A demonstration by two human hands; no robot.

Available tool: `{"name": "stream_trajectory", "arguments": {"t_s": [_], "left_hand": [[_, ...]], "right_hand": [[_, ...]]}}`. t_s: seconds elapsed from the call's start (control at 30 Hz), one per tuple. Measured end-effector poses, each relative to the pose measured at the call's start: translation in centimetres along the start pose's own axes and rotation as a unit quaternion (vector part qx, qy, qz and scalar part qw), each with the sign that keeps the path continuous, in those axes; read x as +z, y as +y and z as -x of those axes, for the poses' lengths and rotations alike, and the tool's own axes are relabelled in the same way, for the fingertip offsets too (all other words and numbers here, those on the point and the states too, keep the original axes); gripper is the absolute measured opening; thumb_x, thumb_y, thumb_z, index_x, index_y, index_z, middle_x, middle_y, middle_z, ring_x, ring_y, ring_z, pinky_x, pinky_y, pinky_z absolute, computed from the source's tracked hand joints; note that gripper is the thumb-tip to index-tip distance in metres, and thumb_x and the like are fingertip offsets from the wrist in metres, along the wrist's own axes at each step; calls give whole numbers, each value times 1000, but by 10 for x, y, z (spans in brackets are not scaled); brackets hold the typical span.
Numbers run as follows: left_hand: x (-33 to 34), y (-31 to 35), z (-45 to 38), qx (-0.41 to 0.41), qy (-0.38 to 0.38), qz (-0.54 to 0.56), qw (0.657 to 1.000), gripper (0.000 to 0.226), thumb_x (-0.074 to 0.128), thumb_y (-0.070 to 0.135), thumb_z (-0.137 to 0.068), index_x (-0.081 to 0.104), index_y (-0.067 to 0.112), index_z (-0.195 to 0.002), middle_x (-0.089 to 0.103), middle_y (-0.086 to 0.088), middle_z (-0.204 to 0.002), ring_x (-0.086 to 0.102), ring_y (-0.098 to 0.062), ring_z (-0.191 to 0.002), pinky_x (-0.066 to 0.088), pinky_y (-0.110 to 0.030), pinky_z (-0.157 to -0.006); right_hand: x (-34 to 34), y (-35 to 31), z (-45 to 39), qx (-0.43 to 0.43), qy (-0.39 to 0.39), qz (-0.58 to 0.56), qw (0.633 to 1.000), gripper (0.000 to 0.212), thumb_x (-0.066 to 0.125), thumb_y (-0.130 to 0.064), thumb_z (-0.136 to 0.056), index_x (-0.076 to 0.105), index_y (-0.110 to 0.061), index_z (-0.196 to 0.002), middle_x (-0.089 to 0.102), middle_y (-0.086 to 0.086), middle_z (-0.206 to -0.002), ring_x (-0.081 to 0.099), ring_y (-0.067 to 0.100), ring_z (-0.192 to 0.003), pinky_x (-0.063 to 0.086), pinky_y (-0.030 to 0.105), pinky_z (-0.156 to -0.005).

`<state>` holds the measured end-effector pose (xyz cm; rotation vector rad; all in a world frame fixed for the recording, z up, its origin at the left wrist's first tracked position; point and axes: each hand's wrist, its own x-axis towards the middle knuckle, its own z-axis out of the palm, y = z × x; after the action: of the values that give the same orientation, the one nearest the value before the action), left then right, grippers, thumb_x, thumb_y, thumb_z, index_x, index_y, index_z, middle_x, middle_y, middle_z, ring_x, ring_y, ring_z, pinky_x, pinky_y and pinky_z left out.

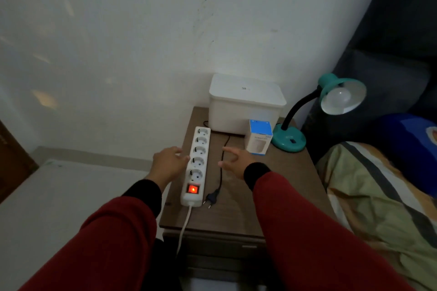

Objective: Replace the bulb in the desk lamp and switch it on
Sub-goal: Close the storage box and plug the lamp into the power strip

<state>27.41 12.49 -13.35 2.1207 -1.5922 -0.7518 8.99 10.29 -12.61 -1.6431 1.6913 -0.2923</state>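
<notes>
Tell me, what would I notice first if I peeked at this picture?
Probably the glowing red switch at the near end of the white power strip on the brown nightstand. Next, the teal desk lamp at the back right corner, unlit, with a bulb in its shade. Its black plug lies loose beside the strip, and two open hands, left and right, reach out above.

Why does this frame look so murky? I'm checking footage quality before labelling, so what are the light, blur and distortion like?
Head view: dim, bluish room light; the brightest spot is the red switch on the power strip. The lamp is unlit. Wide-angle stretch bulges the sleeves at the bottom edge. Both hands look soft, and print on the bulb box is unreadable.
</notes>
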Motion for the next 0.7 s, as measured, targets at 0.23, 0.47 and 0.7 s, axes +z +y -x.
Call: {"name": "stream_trajectory", "arguments": {"t_s": [0.23,0.47,0.7], "left_hand": [[39,-28,24,-8,-16,112,994,45,58,20,-91,49,17,-135,60,-6,-132,54,-22,-123,37,-29,-104],[50,-37,22,-19,-10,153,988,45,62,17,-87,55,21,-131,65,-2,-126,59,-16,-118,37,-29,-109],[52,-39,22,-35,-16,201,979,46,61,16,-89,53,22,-133,63,-5,-128,58,-17,-119,38,-26,-105]], "right_hand": [[61,36,5,45,16,-67,997,62,65,-31,-87,39,-26,-143,42,10,-147,42,26,-134,37,37,-110],[76,35,-1,62,67,-61,994,51,65,-27,-87,50,-23,-135,52,8,-137,51,22,-124,42,33,-106],[81,28,-12,116,102,-216,964,75,71,-5,-78,37,-26,-142,56,11,-132,60,24,-112,51,37,-98]]}}
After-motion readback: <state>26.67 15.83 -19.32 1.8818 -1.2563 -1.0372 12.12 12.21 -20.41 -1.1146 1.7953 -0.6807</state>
